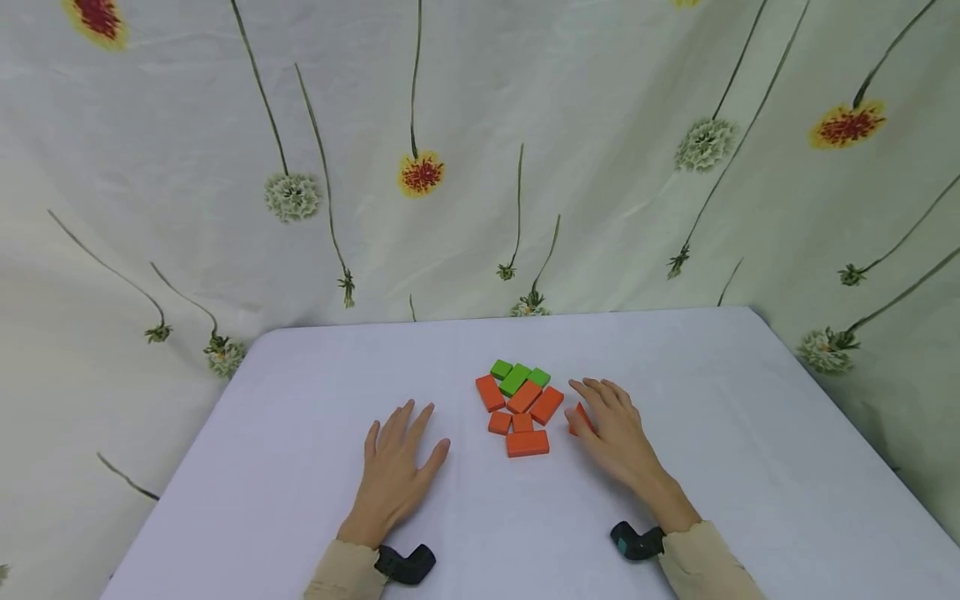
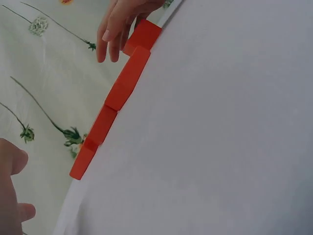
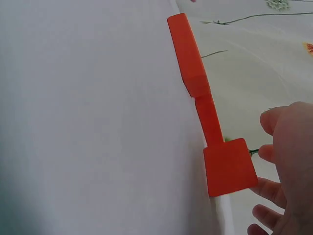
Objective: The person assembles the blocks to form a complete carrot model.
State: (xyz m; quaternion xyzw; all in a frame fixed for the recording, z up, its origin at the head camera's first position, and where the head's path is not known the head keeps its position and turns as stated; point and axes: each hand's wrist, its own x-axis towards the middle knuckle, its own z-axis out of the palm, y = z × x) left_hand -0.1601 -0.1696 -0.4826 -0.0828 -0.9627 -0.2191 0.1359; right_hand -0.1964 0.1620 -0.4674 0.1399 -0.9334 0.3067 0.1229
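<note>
Several orange wooden-looking blocks lie grouped mid-table in the head view, among them a long block (image 1: 527, 443) at the near side. Green blocks (image 1: 515, 379) sit behind them. One orange block (image 1: 579, 420), partly hidden by the thumb, stands apart on the right; its squarish face (image 3: 230, 167) shows in the right wrist view. My right hand (image 1: 615, 429) hovers around that block with loosely bent fingers, and the thumb appears apart from it in the right wrist view. To the left of the group, my left hand (image 1: 396, 471) spreads its fingers over the table and holds nothing.
A white cloth covers the table (image 1: 337, 367). Behind it hangs a pale curtain (image 1: 465, 250) printed with flowers. Black wrist devices sit at the left wrist (image 1: 406, 565) and the right wrist (image 1: 636, 542).
</note>
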